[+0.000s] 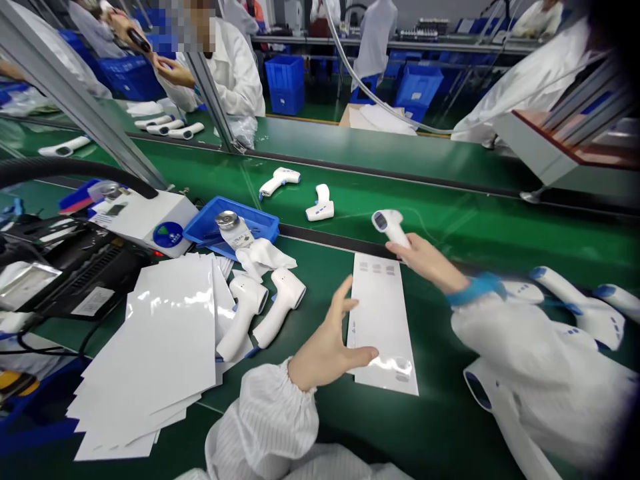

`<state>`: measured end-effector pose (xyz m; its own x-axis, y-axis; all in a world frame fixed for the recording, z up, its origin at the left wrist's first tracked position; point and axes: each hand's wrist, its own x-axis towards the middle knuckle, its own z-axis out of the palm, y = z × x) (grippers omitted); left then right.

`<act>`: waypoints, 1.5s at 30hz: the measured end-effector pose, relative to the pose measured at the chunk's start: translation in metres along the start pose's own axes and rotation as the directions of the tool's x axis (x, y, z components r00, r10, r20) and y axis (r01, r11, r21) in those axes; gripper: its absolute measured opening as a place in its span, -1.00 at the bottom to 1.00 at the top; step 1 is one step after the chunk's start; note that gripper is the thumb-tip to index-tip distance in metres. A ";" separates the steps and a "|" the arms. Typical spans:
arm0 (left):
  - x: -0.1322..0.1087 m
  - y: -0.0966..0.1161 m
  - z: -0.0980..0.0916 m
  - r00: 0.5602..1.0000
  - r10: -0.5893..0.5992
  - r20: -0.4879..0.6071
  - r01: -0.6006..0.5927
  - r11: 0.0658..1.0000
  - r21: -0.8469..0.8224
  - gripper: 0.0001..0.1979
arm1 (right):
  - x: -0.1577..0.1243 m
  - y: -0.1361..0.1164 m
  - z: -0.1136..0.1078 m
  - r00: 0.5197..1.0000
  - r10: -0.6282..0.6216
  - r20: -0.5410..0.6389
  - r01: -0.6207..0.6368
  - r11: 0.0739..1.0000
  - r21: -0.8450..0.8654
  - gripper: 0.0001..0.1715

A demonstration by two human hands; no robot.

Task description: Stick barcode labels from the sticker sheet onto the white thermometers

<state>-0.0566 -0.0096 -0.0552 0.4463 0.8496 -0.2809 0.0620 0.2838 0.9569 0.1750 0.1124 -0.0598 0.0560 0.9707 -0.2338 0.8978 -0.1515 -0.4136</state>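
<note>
The green desk (pixel 440 427) carries loose glossy white sheets (pixel 145 353) at 9 o'clock and a blue plastic tray (pixel 231 227) at 11. The left hand (pixel 325 340) spreads its fingers wide at the edge of a long white sheet (pixel 383 320); the right hand's (pixel 425 263) fingers curl around a white plastic thermometer gun (pixel 391 227) at 1 o'clock.

Bright glare on white sheets (pixel 170 320), blurred edges

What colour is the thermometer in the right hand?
The thermometer is white with a dark screen, best in the head view.

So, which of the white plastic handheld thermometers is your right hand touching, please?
The white thermometer with its dark display showing, at your right hand; the others lie apart from your hands.
</note>
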 end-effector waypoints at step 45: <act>0.004 -0.026 0.030 0.941 0.010 -0.339 -0.086 0.974 -0.208 -0.31 | -0.122 0.017 0.117 0.912 -0.268 -0.311 0.276 0.961 -0.019 -0.21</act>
<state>-0.0295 -0.0273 -0.0786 0.1182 0.9528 -0.2796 -0.1639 0.2964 0.9409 0.1321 -0.0307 -0.1408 -0.0537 0.9838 0.1711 0.8864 0.1258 -0.4454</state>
